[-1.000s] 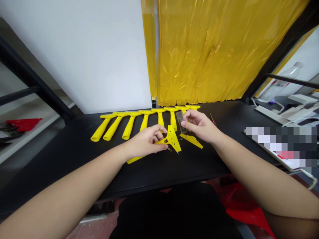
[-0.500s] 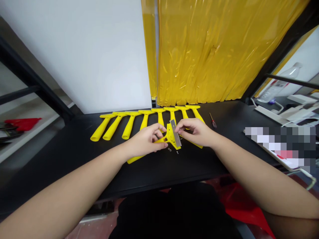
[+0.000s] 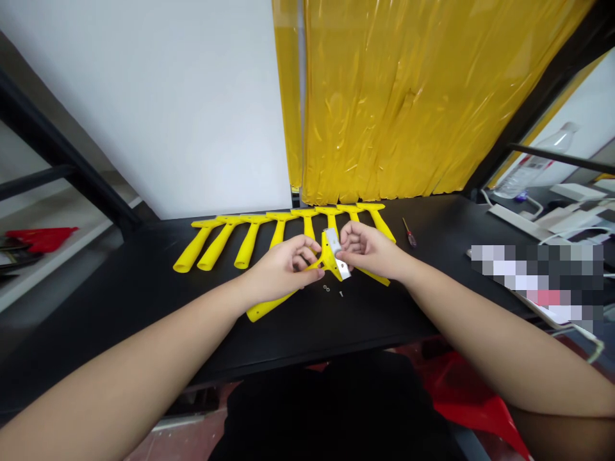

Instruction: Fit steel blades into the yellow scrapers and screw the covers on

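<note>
My left hand (image 3: 291, 266) is closed round the neck of a yellow scraper (image 3: 271, 306), whose handle slants down to the left. Against the front edge of its head lies a bright metal plate (image 3: 343, 269) with holes in it. The thumb and fingers of my right hand (image 3: 369, 250) pinch this plate about its middle. Just below the head, two small rings (image 3: 326, 288) and a small screw (image 3: 341, 294) lie on the black table. Another yellow piece (image 3: 377, 276) is partly hidden behind my right hand.
Several yellow scrapers (image 3: 245, 250) lie in a row along the back of the black table (image 3: 144, 307). A screwdriver (image 3: 410, 235) lies to their right. Behind stand a white panel (image 3: 192, 115) and yellow plastic sheeting (image 3: 408, 96). A clear bottle (image 3: 535, 163) is at the far right.
My right hand has shifted slightly left and its fingers have curled onto the plate. The strip at the scraper's head, grey before, now looks brighter. My left hand keeps its hold.
</note>
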A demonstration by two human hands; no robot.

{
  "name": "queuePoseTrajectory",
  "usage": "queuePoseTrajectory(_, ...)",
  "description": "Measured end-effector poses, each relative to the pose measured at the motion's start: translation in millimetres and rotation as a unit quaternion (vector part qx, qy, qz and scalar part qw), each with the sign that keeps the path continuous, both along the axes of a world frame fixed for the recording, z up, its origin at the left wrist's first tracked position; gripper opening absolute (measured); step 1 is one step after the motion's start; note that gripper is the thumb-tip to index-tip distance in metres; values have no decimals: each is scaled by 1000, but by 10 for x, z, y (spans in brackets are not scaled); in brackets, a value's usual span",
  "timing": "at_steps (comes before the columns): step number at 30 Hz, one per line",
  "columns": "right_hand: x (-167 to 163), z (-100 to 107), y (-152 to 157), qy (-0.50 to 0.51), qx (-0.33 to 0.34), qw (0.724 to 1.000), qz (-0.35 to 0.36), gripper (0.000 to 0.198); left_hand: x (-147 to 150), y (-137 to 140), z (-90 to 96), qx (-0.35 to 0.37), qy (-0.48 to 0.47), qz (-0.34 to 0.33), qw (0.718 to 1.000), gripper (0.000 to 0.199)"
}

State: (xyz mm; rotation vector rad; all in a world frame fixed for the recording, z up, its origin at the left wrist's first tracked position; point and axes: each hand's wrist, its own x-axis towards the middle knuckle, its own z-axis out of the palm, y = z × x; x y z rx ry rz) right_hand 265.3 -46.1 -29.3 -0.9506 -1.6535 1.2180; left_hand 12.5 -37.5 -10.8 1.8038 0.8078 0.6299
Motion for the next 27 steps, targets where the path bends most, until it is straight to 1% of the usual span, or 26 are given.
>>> queuePoseTrajectory(2, -4, -9, 25, 17, -36, 999, 4, 42, 9, -2, 3, -22, -15, -7, 1000, 41)
queuePoseTrajectory(6, -5, -13, 52, 3, -74, 997, 7, 36, 29, -7, 11, -63, -33, -14, 997, 41)
queuePoseTrajectory(11, -28, 4, 42, 2, -82, 997, -2, 32, 37, -23, -2, -51, -41, -18, 998, 41)
queuePoseTrajectory(13, -39, 13, 37, 2, -84, 996, -7, 33, 30, -31, -9, -25, -35, -21, 999, 44)
queuePoseTrajectory(16, -48, 21, 31, 9, -78, 997, -11, 37, 17, -44, -2, 60, 6, -31, 998, 44)
queuePoseTrajectory(19, -56, 17, 24, 21, -66, 998, -4, 44, 12, -56, 19, 159, 58, -36, 985, 37)
queuePoseTrajectory(21, -66, 14, 16, 25, -61, 998, -1, 49, 14, -65, 32, 204, 79, -30, 975, 35)
queuePoseTrajectory(23, -72, 17, 9, 19, -60, 998, 2, 53, 17, -74, 40, 227, 85, -23, 970, 36)
queuePoseTrajectory(25, -55, 35, 8, -1, -53, 999, 3, 49, 18, -79, 46, 229, 84, -15, 970, 39)
queuePoseTrajectory(26, -31, 49, 11, -18, -32, 999, -8, 44, 16, -77, 48, 227, 83, -9, 970, 39)
queuePoseTrajectory(27, 5, 68, 16, -47, 6, 998, -27, 37, 13, -72, 49, 223, 84, -2, 971, 39)
